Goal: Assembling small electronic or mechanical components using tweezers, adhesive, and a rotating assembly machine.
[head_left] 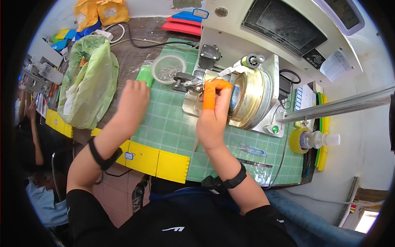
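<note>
My right hand (214,111) is curled closed at the metal clamp (193,83) of a bench machine, an orange finger cover (210,95) on one finger. The pinch hides whatever is between its fingertips. Just beside it stands the machine's round brass-coloured drum (247,96). To the left, my left hand (133,99) bends its fingers down beside a small green packet (145,75). Its fingertips are tucked under, so what they hold, if anything, does not show. Between the hands, farther back, a round translucent tub (168,61) holds many thin metal pieces.
A bag-lined bin (88,86) stands at left. On the green gridded mat (164,127) lie blue-handled thread snips (252,149) and a dark blade-like tool (255,163). At right are yellow tape (297,140) and a clear bottle (317,140). A yellow strip (156,160) edges the table.
</note>
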A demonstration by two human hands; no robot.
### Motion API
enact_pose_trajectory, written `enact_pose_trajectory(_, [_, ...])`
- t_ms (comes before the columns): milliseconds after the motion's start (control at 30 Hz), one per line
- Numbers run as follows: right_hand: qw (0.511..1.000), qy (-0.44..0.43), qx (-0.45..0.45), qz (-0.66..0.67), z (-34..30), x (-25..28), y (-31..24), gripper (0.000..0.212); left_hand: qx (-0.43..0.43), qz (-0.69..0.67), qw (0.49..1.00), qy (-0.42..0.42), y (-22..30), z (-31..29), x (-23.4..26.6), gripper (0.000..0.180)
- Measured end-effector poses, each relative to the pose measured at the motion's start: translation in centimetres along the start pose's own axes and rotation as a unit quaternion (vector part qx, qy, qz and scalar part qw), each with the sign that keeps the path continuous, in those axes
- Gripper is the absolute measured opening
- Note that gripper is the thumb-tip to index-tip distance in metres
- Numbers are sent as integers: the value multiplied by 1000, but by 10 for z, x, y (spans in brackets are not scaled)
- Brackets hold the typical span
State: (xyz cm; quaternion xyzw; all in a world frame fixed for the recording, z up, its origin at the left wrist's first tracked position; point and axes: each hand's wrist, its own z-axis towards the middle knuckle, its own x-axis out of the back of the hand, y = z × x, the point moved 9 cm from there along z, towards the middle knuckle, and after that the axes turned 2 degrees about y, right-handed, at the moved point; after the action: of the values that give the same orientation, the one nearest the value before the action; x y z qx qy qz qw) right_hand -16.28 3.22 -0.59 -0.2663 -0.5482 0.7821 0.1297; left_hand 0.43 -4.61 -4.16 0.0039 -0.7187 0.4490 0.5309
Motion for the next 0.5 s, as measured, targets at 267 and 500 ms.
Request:
enact_pose_trajectory(267, [999, -10, -49, -8, 2, 2, 8, 9, -19, -306, 952, 9, -71, -14, 13, 16])
enact_pose_trajectory(500, [999, -12, -38, -1, 1, -1, 11, 11, 80, -434, 897, 36, -151, -103, 105, 19])
